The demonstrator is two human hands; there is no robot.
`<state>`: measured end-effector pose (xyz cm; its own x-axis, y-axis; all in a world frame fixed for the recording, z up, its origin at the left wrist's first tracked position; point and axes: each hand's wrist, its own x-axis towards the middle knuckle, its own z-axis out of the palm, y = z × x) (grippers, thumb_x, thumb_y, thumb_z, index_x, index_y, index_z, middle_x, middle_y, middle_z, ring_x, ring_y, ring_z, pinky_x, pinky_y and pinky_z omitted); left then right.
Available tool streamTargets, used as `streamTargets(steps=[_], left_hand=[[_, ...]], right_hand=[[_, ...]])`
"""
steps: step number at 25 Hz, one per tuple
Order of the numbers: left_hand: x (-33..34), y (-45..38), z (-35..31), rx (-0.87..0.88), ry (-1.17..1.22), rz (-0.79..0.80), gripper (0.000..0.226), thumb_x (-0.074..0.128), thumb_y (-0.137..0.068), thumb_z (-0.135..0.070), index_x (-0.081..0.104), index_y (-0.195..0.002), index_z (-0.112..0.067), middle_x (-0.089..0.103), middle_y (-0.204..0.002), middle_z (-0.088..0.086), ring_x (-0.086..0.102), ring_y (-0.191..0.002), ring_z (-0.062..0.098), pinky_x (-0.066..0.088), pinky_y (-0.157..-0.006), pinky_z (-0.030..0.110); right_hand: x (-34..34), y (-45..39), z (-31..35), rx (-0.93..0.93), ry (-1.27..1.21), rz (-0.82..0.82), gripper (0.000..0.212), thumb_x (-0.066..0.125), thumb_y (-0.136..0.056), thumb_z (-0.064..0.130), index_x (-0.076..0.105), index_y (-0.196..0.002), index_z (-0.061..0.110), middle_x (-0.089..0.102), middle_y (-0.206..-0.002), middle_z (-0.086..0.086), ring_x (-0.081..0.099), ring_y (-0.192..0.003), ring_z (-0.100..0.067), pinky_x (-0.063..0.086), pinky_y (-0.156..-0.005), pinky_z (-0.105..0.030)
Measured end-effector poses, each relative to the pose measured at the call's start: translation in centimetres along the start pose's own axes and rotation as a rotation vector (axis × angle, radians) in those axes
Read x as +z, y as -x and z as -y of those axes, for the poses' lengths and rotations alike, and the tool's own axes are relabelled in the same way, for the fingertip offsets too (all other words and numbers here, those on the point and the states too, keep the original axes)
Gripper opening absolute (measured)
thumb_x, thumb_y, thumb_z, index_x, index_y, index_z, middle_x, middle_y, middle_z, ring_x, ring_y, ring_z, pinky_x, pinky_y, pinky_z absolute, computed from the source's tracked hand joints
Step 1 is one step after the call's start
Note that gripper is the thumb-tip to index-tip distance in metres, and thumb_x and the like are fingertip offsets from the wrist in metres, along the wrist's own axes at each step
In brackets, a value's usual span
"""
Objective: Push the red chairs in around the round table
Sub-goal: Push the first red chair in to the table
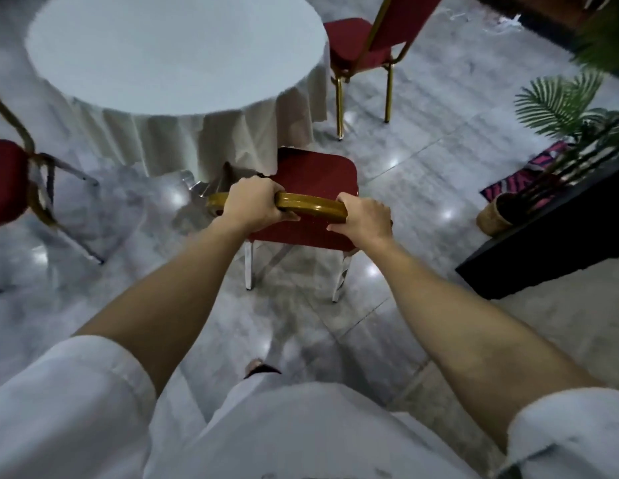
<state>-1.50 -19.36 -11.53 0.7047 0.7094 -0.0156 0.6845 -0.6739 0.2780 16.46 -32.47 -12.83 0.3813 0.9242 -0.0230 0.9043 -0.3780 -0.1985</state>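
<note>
Left hand (253,201), right hand (363,220) — both gripping red chair (316,174) backrest, beside round table (176,53)

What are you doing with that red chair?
A person grips the gold top rail of the middle chair with the left hand and right hand. Its seat points at the round table, near the white cloth's hem but not tucked under. A second chair stands at the table's right with its seat just at the edge, and a third sits off to the left. A potted plant stands to the right.
</note>
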Motion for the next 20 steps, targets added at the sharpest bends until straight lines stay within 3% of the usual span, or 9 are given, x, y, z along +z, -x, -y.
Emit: streamTargets(steps=[15,17,20], left_hand=[[1.6,-0.4,-8.1,-0.224,-0.023,-0.042,0.046,0.065,-0.071,-0.072,0.07,-0.08,-0.027,0.061,-0.068,-0.01,0.064,-0.073,0.017,0.05,-0.073,0.036],[2.2,-1.3,-9.4,-0.269,-0.024,-0.061,0.047,0.065,-0.071,-0.072,0.071,-0.08,-0.027,0.061,-0.068,-0.009,0.064,-0.073,0.018,0.051,-0.077,0.039],[3.5,-2.4,-12.3,-0.358,-0.011,-0.103,0.046,0.065,-0.071,-0.072,0.068,-0.074,-0.026,0.058,-0.064,-0.01,0.065,-0.072,0.019,0.052,-0.069,0.035]], right_hand=[[-2.4,-4.3,-8.4,-0.294,0.021,0.118,0.035,0.074,-0.08,0.048,0.061,-0.105,0.027,0.069,-0.089,0.001,0.065,-0.09,-0.024,0.049,-0.083,-0.04],[-2.7,-5.6,-10.2,-0.376,0.033,0.117,0.035,0.073,-0.081,0.049,0.061,-0.106,0.027,0.07,-0.09,0.001,0.066,-0.089,-0.025,0.049,-0.08,-0.039],[-3.4,-7.8,-13.3,-0.499,0.036,0.131,0.035,0.074,-0.082,0.047,0.063,-0.106,0.025,0.071,-0.092,-0.001,0.066,-0.089,-0.024,0.045,-0.071,-0.034]])
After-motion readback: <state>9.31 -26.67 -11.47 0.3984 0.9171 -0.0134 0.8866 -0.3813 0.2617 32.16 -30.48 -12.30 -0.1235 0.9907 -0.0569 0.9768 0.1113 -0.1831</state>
